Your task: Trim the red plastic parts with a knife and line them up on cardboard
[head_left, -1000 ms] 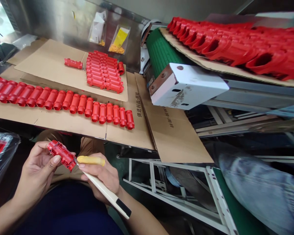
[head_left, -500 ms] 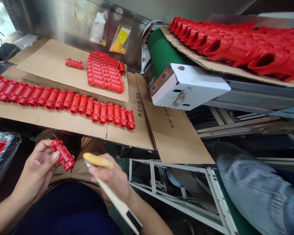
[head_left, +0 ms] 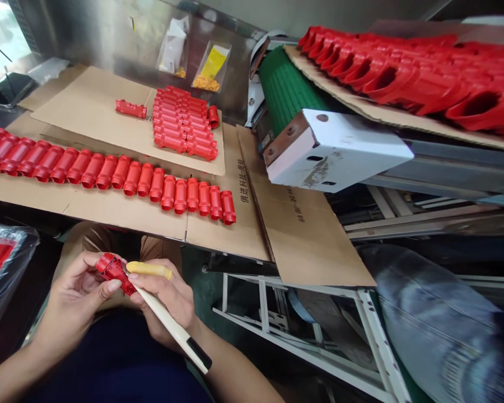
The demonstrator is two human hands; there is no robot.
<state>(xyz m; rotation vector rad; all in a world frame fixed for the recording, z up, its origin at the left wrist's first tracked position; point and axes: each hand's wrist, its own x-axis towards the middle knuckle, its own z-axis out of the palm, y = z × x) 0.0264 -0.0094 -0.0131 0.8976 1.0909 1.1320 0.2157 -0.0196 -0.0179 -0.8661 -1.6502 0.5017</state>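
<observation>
A red plastic part (head_left: 114, 271) is pinched between the thumb and fingers of my left hand (head_left: 82, 291), over my lap. My right hand (head_left: 166, 299) grips a pale-handled tool (head_left: 172, 324) with a black band near its lower end. The forefinger of that hand wears a yellow finger cover (head_left: 149, 270). The tool's tip meets the red part, and right-hand fingers touch the part's lower end. A long row of red parts (head_left: 109, 172) lies on cardboard (head_left: 151, 219) beyond my hands.
Stacked red parts (head_left: 185, 123) and a lone one (head_left: 131, 108) lie on a cardboard sheet (head_left: 88, 106). More red parts fill a green conveyor (head_left: 289, 84) at right, with a white bracket (head_left: 336, 151). A denim-clad leg (head_left: 432, 324) is at lower right.
My right hand has moved left with the tool and now meets the red part. The red part has been turned in my left hand. The view has shifted slightly.
</observation>
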